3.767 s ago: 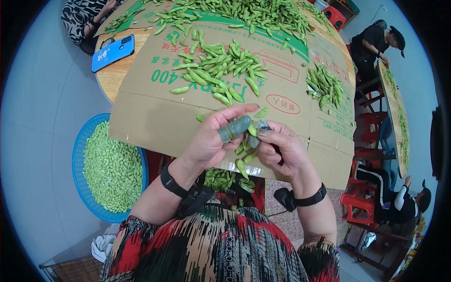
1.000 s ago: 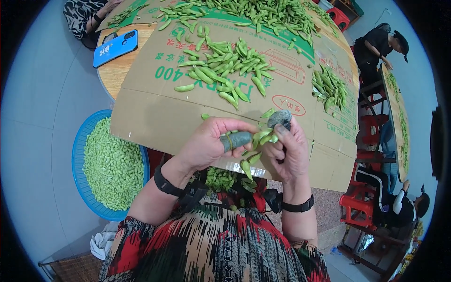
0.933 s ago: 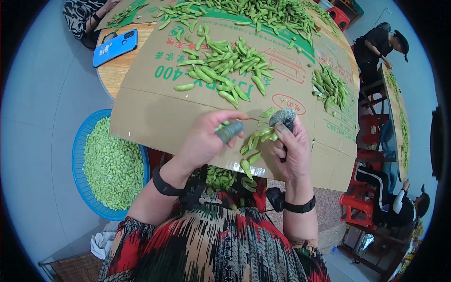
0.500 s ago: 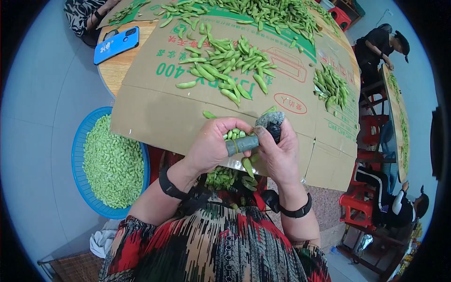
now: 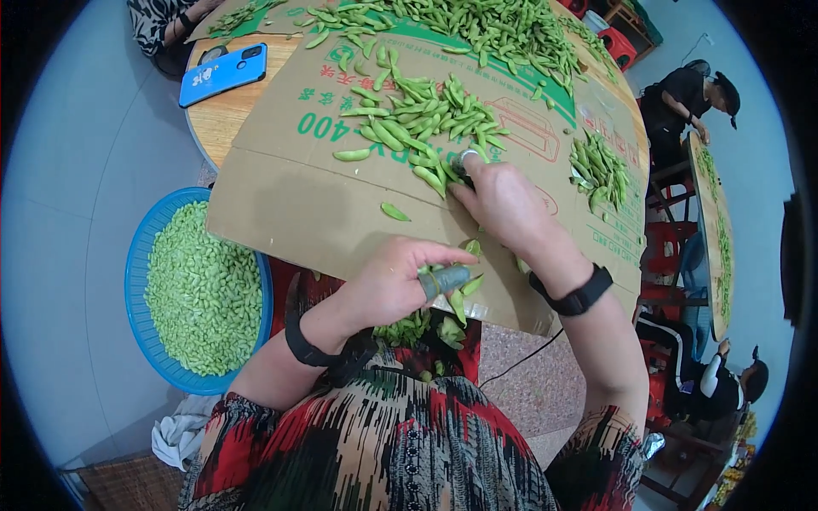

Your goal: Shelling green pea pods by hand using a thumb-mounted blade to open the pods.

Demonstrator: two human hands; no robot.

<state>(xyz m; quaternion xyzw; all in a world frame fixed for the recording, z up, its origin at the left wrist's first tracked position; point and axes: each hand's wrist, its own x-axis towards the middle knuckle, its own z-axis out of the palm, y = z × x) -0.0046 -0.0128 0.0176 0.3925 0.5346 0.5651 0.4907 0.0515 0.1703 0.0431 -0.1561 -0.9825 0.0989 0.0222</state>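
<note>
My left hand [image 5: 388,277] is curled above the table's near edge, a grey-green sleeve [image 5: 445,281] around its thumb. A trace of green shows in its palm; shelled green soybeans lie there, mostly covered by the fingers. My right hand [image 5: 504,204] reaches to the near right edge of a small pile of green soybean pods [image 5: 409,115]. Its wrapped fingertips are bent together against the pods; what they pinch is hidden. A single pod [image 5: 394,211] lies between the hands on the cardboard sheet [image 5: 298,200]. Some split pods [image 5: 460,302] hang by my left thumb at the edge.
A blue basket [image 5: 136,281] of shelled beans stands at the left. A blue phone [image 5: 223,75] rests on the wooden tabletop. A large heap of pods [image 5: 503,25] covers the far side, and a smaller pile [image 5: 599,170] sits at the right. Other people work nearby.
My right hand has moved away from the left, forward to the pod pile. The left hand has stayed near the edge, its fingers now covering the beans seen in the palm before.
</note>
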